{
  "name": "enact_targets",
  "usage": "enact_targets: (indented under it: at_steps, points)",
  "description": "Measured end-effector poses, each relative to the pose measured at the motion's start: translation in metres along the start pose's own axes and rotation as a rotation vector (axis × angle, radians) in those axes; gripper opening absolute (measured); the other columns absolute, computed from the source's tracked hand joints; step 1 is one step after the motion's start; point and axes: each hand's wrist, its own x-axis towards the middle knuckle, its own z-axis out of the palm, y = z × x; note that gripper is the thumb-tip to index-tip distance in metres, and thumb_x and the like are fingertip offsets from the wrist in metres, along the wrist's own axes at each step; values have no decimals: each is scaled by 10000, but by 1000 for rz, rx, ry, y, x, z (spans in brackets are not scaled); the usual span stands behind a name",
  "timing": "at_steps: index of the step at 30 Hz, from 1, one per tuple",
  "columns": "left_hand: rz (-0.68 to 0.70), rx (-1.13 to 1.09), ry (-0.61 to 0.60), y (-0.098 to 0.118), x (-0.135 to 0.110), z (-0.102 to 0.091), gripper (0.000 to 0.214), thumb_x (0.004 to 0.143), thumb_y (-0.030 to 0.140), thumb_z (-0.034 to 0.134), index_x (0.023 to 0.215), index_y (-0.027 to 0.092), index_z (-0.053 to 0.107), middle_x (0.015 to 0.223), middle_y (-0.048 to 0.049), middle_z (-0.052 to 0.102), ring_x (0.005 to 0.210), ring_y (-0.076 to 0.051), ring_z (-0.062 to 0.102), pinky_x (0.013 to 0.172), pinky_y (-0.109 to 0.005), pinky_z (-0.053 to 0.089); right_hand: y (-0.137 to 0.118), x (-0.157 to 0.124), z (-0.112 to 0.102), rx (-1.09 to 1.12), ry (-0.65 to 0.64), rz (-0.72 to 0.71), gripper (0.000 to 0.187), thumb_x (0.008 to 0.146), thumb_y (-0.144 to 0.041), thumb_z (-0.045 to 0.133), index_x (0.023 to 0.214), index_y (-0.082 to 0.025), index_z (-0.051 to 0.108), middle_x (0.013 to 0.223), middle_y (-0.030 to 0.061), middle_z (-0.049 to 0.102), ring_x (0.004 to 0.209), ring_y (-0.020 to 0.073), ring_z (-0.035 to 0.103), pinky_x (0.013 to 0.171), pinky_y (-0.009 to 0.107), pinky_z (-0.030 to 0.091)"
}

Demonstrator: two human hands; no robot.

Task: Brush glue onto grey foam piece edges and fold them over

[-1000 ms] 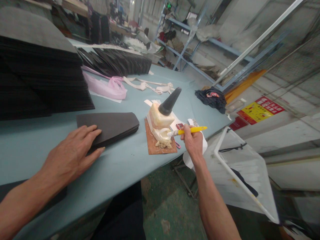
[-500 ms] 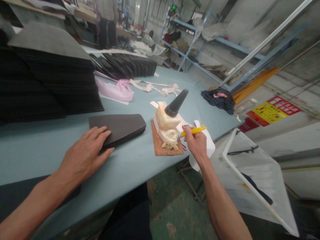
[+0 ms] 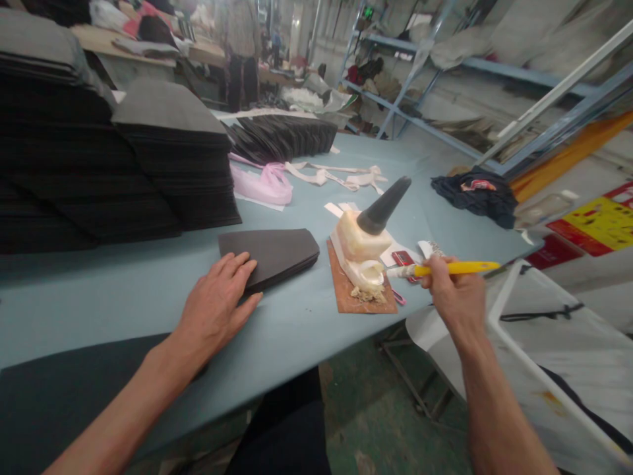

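My left hand (image 3: 213, 300) lies on the near left end of a short stack of dark grey tapered pieces (image 3: 277, 251), fingers stretched over the top and thumb apart by the near side. My right hand (image 3: 455, 293) is closed round the yellow handle of a brush (image 3: 472, 267). Its whitish bristle end points left, close to the round mouth of a cream-coloured glue pot (image 3: 363, 241). A black cone (image 3: 386, 206) leans up from the pot's top. Under the pot is a brown board (image 3: 342, 290), with dried, crusty lumps (image 3: 368, 293) by the mouth.
Tall stacks of black pieces (image 3: 173, 158) stand at the left, with a fanned row (image 3: 287, 137) behind. A pink strip (image 3: 264, 185) and white tapes (image 3: 321, 177) lie beyond the pot. A dark cloth (image 3: 475, 198) is far right. A white-framed bin (image 3: 558, 369) stands beside the table.
My right hand has drawn the brush to the right, and its bristles have come out of the pot's mouth. My left hand stays on the stack. The whole view has shifted.
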Motion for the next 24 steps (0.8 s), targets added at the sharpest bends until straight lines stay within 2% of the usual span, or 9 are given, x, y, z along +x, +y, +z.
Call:
enact_targets:
  at_steps: [2, 5, 8, 11, 16, 20, 24]
  points:
    - [-3, 16, -26, 2, 0, -4, 599, 1020, 436, 542, 1543, 150, 610, 1687, -223, 567, 1568, -448, 538, 1213, -638, 558, -14, -11, -2, 102, 43, -6, 465, 934, -664, 680, 833, -214, 740, 577, -30, 615, 548, 152, 581, 563, 285, 448]
    - [6, 35, -60, 5, 2, -12, 600, 1044, 482, 530, 1542, 162, 624, 1689, -217, 569, 1562, -451, 546, 1212, -660, 540, -40, -35, 10, 334, 36, -43, 515, 916, -718, 724, 836, -210, 715, 544, -57, 570, 478, 118, 522, 486, 249, 416]
    - [13, 38, -75, 9, 5, -20, 620, 1104, 523, 388, 1513, 143, 657, 1643, -217, 618, 1546, -444, 566, 1215, -678, 512, -61, -61, 38, 501, -51, -33, 542, 933, -750, 718, 867, -212, 694, 549, -68, 563, 474, 111, 549, 472, 233, 436]
    - [23, 21, -94, 7, 10, -27, 623, 1120, 478, 297, 1480, 157, 691, 1588, -201, 672, 1503, -416, 615, 1203, -667, 512, -71, -82, 71, 627, -192, 51, 554, 924, -768, 718, 871, -219, 673, 528, -81, 542, 457, 110, 550, 461, 233, 448]
    - [76, -34, -141, -13, 25, -37, 572, 1072, 368, 299, 1371, 195, 754, 1517, -146, 734, 1379, -371, 698, 1159, -600, 551, -78, -109, 108, 743, -294, 193, 524, 926, -744, 706, 878, -224, 659, 529, -84, 570, 464, 99, 530, 471, 224, 439]
    - [177, -82, -148, -32, 40, -40, 527, 1014, 285, 331, 1263, 198, 788, 1386, -120, 799, 1281, -334, 731, 1147, -559, 546, -86, -123, 121, 787, -318, 217, 469, 942, -688, 715, 886, -226, 657, 536, -87, 584, 479, 93, 535, 487, 219, 442]
    - [252, -165, -121, -49, 52, -39, 487, 1018, 299, 351, 1164, 244, 813, 1276, -83, 829, 1240, -283, 738, 1172, -519, 517, -94, -132, 130, 773, -304, 215, 446, 957, -668, 701, 888, -231, 647, 534, -88, 587, 473, 94, 539, 484, 225, 435]
